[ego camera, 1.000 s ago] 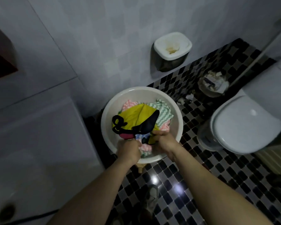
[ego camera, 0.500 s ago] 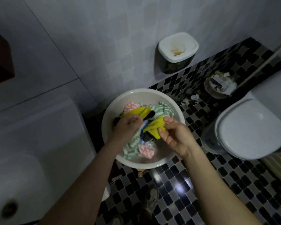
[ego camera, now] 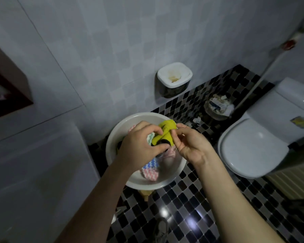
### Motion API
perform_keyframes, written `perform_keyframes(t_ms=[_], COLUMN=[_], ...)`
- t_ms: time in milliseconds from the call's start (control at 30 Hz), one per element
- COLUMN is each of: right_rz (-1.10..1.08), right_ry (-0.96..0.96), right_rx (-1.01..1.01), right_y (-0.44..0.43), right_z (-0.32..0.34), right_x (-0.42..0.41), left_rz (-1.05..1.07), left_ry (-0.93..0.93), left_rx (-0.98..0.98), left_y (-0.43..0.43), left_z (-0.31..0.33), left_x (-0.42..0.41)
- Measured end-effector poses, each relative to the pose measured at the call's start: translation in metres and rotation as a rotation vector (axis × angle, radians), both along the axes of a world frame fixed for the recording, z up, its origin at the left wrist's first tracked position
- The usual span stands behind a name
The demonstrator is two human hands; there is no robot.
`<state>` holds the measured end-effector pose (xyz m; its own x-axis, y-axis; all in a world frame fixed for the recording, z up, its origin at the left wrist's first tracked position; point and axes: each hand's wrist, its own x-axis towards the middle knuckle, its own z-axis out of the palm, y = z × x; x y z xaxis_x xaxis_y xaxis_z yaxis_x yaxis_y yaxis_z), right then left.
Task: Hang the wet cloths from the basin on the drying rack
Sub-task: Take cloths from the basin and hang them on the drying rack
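Note:
A white round basin (ego camera: 140, 179) stands on the checkered floor against the tiled wall. Above it I hold a bunched yellow cloth with a black edge (ego camera: 165, 134). My left hand (ego camera: 140, 144) grips its lower left part with curled fingers and thumb. My right hand (ego camera: 188, 144) pinches its right side. Striped pink, blue and green cloths (ego camera: 150, 170) lie in the basin under my hands. No drying rack is in view.
A white toilet (ego camera: 253, 146) stands to the right, with a small bin full of paper (ego camera: 218, 107) behind it. A white-lidded container (ego camera: 174, 78) is mounted on the wall. A white cabinet or appliance (ego camera: 33, 172) fills the left. A shoe (ego camera: 161, 228) shows below.
Both hands have lifted the yellow cloth up from the pile and bunched it together. The view has tilted upward, showing more wall and the toilet tank.

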<state>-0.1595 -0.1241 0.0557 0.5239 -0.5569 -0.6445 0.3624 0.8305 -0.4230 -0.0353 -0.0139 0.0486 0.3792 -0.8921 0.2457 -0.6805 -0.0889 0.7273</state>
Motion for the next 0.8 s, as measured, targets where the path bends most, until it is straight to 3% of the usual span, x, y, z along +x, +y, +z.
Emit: perform_keyframes(t_ms=[100,233,333,500,667,800], right_rz=[-0.036,-0.049,0.143,0.431,0.316,0.147], right_ry=[-0.009,0.083,0.213,0.289,0.569,0.845], right_rx=[0.021,-0.049,-0.309,-0.745,-1.061,-1.078], right_y=[0.014,0.039,0.065,0.110,0.147,0.172], right_z=[0.011,0.030,0.055,0.096,0.112,0.114], right_x=[-0.003,-0.013,-0.028,-0.054,-0.077,-0.117], left_rz=[0.027,-0.019,-0.103,-0.320,-0.428,-0.559], left_ry=[-0.009,0.175,0.181,0.079,-0.029,0.173], left_rx=[-0.062,-0.074,0.075,0.133,0.095,0.026], left_y=[0.004,0.012,0.016,0.027,0.040,0.049], left_z=[0.012,0.036,0.062,0.105,0.137,0.153], left_x=[-0.001,-0.006,-0.009,-0.023,-0.045,-0.063])
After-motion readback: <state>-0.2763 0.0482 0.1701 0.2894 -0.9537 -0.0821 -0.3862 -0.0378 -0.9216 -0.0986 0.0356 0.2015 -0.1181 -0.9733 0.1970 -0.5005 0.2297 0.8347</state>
